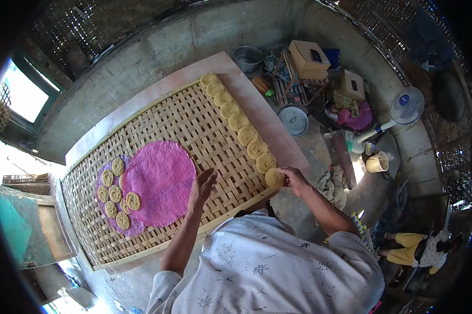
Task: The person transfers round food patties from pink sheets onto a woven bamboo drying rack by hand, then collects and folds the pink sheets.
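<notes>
Right hand [297, 181]: I see it pinching the yellow disc [274, 178], right of centre, lower end of the disc row [239, 122].
Left hand [200, 189]: loosely spread, beside the pink sheet [159, 183], centre.
Woven tray [207, 133]: mid-frame.

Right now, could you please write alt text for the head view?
A person's right hand holds a round disc at the near end of a row along a woven rack's right edge; the left hand is open near a pink sheet. More discs lie at the sheet's left.
</notes>
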`<state>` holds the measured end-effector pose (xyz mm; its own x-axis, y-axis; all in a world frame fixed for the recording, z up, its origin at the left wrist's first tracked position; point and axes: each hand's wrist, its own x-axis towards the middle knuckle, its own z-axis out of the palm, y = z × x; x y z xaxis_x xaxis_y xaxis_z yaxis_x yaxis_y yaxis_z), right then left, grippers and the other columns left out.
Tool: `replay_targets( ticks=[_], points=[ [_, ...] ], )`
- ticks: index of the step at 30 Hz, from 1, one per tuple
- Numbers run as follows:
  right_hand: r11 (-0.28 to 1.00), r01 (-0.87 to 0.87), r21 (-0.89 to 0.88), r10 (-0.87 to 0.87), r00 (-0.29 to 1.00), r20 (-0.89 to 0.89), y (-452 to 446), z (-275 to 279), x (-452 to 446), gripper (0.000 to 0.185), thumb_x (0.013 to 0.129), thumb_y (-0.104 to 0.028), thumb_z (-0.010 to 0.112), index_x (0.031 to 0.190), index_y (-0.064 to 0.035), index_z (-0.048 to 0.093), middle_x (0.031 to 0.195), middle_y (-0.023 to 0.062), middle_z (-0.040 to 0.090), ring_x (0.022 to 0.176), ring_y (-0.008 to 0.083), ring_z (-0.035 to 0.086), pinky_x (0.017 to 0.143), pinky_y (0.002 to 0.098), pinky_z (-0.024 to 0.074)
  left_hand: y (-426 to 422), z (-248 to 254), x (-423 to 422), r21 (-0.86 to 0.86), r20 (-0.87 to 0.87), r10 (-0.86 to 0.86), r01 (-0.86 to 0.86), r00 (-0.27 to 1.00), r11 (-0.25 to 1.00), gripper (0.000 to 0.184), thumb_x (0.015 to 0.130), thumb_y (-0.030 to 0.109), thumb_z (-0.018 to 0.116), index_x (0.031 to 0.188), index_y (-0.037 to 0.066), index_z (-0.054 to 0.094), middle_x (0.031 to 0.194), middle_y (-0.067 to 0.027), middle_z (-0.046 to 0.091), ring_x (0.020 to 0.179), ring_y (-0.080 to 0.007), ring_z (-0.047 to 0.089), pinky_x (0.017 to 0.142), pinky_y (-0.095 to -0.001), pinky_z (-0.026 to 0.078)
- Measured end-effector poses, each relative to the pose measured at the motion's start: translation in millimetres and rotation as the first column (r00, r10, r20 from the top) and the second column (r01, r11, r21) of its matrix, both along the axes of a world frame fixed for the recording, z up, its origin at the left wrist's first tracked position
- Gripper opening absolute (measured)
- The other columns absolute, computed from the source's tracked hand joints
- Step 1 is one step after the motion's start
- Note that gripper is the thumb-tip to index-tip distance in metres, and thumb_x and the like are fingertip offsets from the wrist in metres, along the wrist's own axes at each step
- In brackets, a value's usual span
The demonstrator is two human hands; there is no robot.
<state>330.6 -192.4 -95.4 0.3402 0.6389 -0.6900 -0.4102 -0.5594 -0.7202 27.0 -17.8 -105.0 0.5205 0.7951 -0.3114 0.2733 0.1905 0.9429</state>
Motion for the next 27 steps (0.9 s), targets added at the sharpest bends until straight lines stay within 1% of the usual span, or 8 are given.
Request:
replay_targets(
  ticks=[5, 7, 10, 16, 20, 22, 24, 27],
  points=[
    [0.976, -0.219, 0.012, 0.196, 0.895, 0.4, -5.7, -30.5, 4.0, 0.036, 0.087, -0.029, 0.065, 0.112, -0.0033, 0.064, 0.104, 0.0086, 0.066, 0.094, 0.0221, 0.063, 0.083, 0.0348, 0.0497, -9.6, -2.3, -24.7, -0.062, 0.002, 0.122, -0.122, 0.992, 0.991, 0.057, 0.09, 0.041, 0.063, 0.125, -0.004, 0.057, 0.104, -0.0119, 0.067, 0.085, -0.015, 0.063, 0.066, -0.028, 0.049],
    [0.921, -0.376, -0.103, 0.358, 0.712, 0.604, -5.4, -32.4, 7.7, 0.036, 0.086, -0.025, 0.063, 0.114, -0.0019, 0.063, 0.107, 0.0136, 0.066, 0.099, 0.0273, 0.063, 0.086, 0.0364, 0.0494, -12.3, -4.5, -34.9, -0.057, -0.002, 0.154, -0.154, 0.988, 0.986, 0.055, 0.09, 0.04, 0.064, 0.125, -0.003, 0.058, 0.104, -0.011, 0.068, 0.085, -0.0149, 0.062, 0.066, -0.0279, 0.048],
    [0.815, -0.539, -0.215, 0.401, 0.255, 0.88, -4.9, -10.6, 2.5, 0.035, 0.084, -0.019, 0.062, 0.115, -0.0012, 0.063, 0.107, 0.0187, 0.064, 0.102, 0.0327, 0.061, 0.087, 0.039, 0.0491, -14.6, -6.9, -52.6, -0.039, -0.037, 0.243, -0.244, 0.969, 0.969, 0.051, 0.09, 0.037, 0.065, 0.123, -0.001, 0.06, 0.105, -0.01, 0.068, 0.091, -0.0156, 0.062, 0.074, -0.0291, 0.048],
    [0.896, -0.404, -0.186, 0.227, 0.055, 0.972, 8.0, 14.7, 0.8, 0.035, 0.084, -0.016, 0.064, 0.116, -0.0022, 0.063, 0.098, 0.0192, 0.066, 0.095, 0.0349, 0.063, 0.084, 0.0414, 0.0503, -12.7, -41.8, -105.4, 0.002, 0.127, 0.457, -0.461, 0.88, 0.887, 0.041, 0.09, 0.025, 0.067, 0.12, -0.002, 0.061, 0.108, -0.0102, 0.067, 0.093, -0.0141, 0.061, 0.081, -0.0277, 0.047],
    [0.925, -0.354, 0.137, 0.13, 0.634, 0.762, 48.8, 35.3, -31.9, 0.045, 0.088, -0.028, 0.067, 0.122, 0.0014, 0.059, 0.109, 0.0177, 0.067, 0.093, 0.0263, 0.067, 0.082, 0.0348, 0.0522, -8.7, -4.8, -111.1, 0.033, 0.222, 0.655, -0.677, 0.722, 0.735, 0.022, 0.092, 0.016, 0.064, 0.105, -0.001, 0.067, 0.093, -0.0042, 0.069, 0.083, -0.0094, 0.059, 0.075, -0.0236, 0.045],
    [0.88, -0.386, 0.278, 0.165, 0.795, 0.584, 73.2, 45.2, -71.1, 0.047, 0.09, -0.029, 0.065, 0.122, 0.0047, 0.058, 0.114, 0.0171, 0.066, 0.103, 0.0234, 0.065, 0.088, 0.0335, 0.0504, -6.2, 28.4, -96.4, 0.04, 0.258, 0.732, -0.764, 0.631, 0.644, 0.018, 0.093, 0.018, 0.064, 0.096, 0.001, 0.07, 0.085, -0.0006, 0.068, 0.076, -0.007, 0.056, 0.07, -0.0224, 0.042],
    [0.687, -0.647, 0.331, 0.353, 0.695, 0.627, 96.8, 98.8, -113.3, 0.057, 0.092, -0.036, 0.063, 0.131, 0.0036, 0.051, 0.124, 0.0183, 0.061, 0.113, 0.0256, 0.06, 0.094, 0.0358, 0.0476, -6.9, 43.7, -81.2, -0.067, 0.284, 0.735, -0.752, 0.616, 0.656, 0.029, 0.094, 0.028, 0.062, 0.099, 0.001, 0.069, 0.09, -0.0072, 0.07, 0.083, -0.0135, 0.063, 0.078, -0.0278, 0.048],
    [0.382, -0.515, 0.768, 0.665, 0.73, 0.159, 114.0, 176.0, -160.7, 0.069, 0.094, -0.045, 0.057, 0.142, 0.0007, 0.038, 0.135, 0.0209, 0.052, 0.123, 0.0279, 0.053, 0.103, 0.0404, 0.0396, -13.7, 43.9, -56.7, -0.408, 0.33, 0.756, -0.637, 0.565, 0.654, 0.048, 0.097, 0.04, 0.053, 0.114, -0.003, 0.062, 0.106, -0.0154, 0.068, 0.097, -0.024, 0.066, 0.09, -0.0359, 0.05]
  ],
)
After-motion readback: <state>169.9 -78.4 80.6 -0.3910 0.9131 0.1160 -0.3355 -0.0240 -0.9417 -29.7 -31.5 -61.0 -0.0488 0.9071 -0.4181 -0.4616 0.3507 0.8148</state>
